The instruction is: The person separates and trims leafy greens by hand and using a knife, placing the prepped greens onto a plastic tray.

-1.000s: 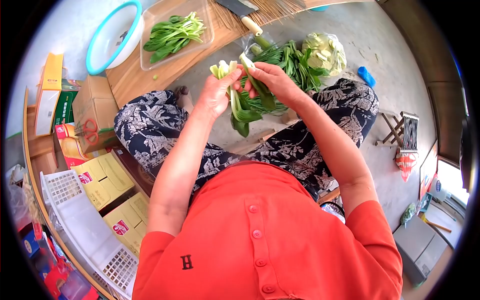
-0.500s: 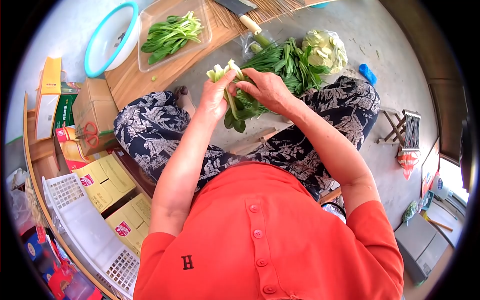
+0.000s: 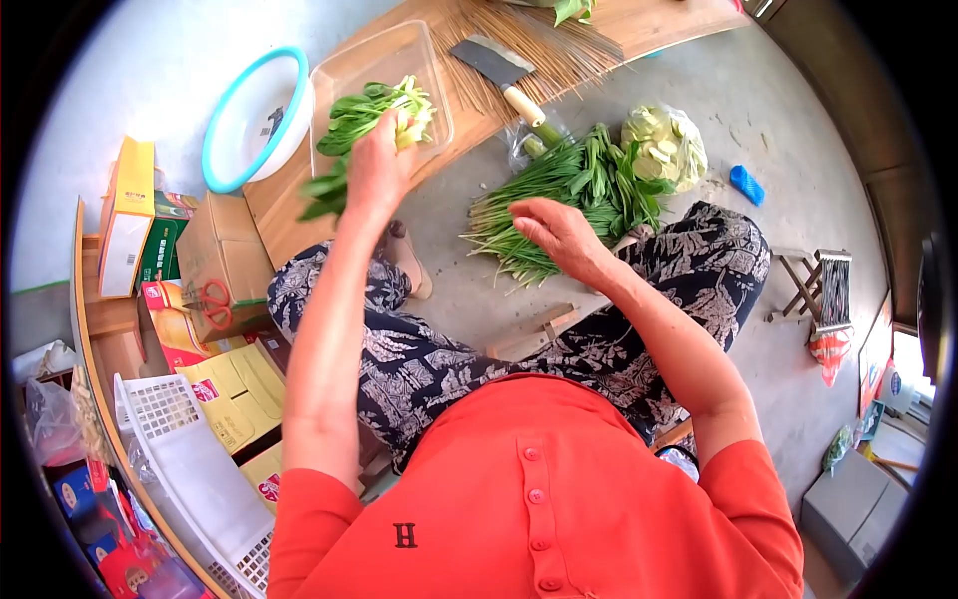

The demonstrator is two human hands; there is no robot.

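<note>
1. Head view: my left hand (image 3: 376,178) is clamped round a bunch of greens (image 3: 407,130); my right hand (image 3: 559,235) is well apart from it, open and holding nothing I can see.
2. The bunch's long axis runs slantwise, its pale stem ends toward the far right and its dark leaves toward the near left. Blur hides part of the leaves.
3. The bunch is at the near edge of the clear tray (image 3: 384,50), its leaf end reaching out past the tray's near left corner. I cannot tell whether it touches the leafy greens (image 3: 349,122) lying in the tray.
4. The tray sits along the near edge of the wooden table (image 3: 287,203), between the blue-rimmed basin (image 3: 291,128) and the cleaver (image 3: 494,62), whose handle juts over that edge.
5. My right hand is above the near side of the green heap (image 3: 589,190) on the floor; contact is unclear to me.
6. Half a second ago, both hands were together on the greens, leaves hanging toward my lap. Now they are apart, the left over by the tray. My view has shifted too, showing more of the table's far side.
</note>
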